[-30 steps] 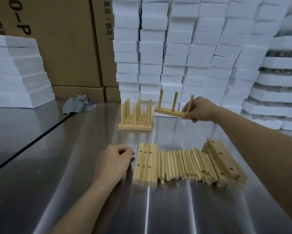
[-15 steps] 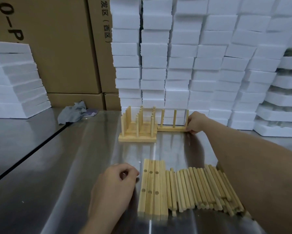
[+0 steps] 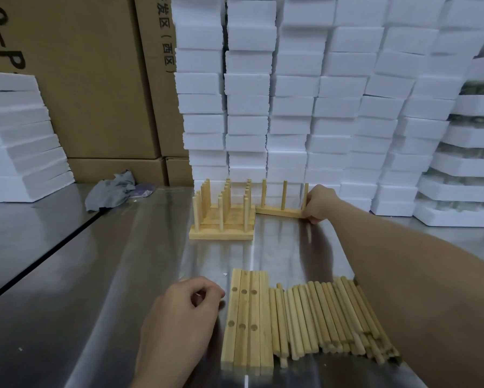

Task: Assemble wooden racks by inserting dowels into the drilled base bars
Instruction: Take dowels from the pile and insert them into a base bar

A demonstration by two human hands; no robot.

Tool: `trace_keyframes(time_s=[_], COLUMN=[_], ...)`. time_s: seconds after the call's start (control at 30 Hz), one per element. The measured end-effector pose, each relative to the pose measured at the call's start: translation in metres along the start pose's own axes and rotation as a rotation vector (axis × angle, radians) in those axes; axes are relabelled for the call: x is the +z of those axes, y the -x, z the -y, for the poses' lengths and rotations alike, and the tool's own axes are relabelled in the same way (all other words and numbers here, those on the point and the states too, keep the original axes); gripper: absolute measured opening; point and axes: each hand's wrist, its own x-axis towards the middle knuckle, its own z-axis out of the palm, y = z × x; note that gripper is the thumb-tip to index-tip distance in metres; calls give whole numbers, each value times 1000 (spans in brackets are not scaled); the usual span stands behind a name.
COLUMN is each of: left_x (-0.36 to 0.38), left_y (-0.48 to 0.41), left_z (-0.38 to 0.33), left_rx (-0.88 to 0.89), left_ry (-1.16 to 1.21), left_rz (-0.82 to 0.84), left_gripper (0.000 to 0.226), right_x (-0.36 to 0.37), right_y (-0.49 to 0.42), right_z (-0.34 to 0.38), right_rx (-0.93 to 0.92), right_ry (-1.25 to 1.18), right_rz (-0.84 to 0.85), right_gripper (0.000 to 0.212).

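- Steel table [image 3: 123, 275] runs back to a wall of stacked foam blocks [image 3: 291, 107], with cardboard boxes [image 3: 95, 79] behind on the left.
- Right hand [image 3: 319, 204] is stretched to the far end of the table, fingers curled round the right end of a rack [image 3: 277, 211] with three upright dowels. The rack's bar lies across the view, its left end just beside the finished racks [image 3: 221, 233].
- Left hand [image 3: 184, 312] rests near the front, fingers loosely curled, with nothing visible in it.
- Base bars [image 3: 247, 317] lie side by side just right of the left hand, long axis running away from the person, drilled holes facing up.
- Loose dowels [image 3: 324, 317] lie parallel to the bars, touching their right side, partly under the right forearm.
- Judgement: the next rack starts from those bars, and the left hand is far nearer; the right must let go and come back across the dowels.
- Room: bare steel between the bars and the racks gives working space. Foam stands close behind the rack, and a cloth [image 3: 112, 189] lies well apart at the back left.
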Motion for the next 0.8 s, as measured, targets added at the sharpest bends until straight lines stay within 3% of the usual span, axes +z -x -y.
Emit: trace_keyframes(time_s=[0.17, 0.33, 0.43, 0.57, 0.8], left_x=[-1, 0, 0, 0, 2], left_y=[1, 1, 2, 2, -1], left_z=[-1, -2, -3, -3, 3], left_rx=[-11, -23, -23, -18, -17], left_ry=[-10, -19, -25, -31, -31], left_rz=[-5, -4, 0, 3, 10], left_gripper=[22, 20, 21, 21, 22], right_x=[6, 10, 13, 18, 3], right_y=[-3, -2, -3, -2, 7], right_z=[2, 3, 1, 2, 8], right_rx=[14, 43, 57, 56, 103], right_ry=[-7, -29, -80, -88, -53], right_rz=[-57, -132, -100, -69, 51], right_gripper=[11, 21, 18, 35, 23])
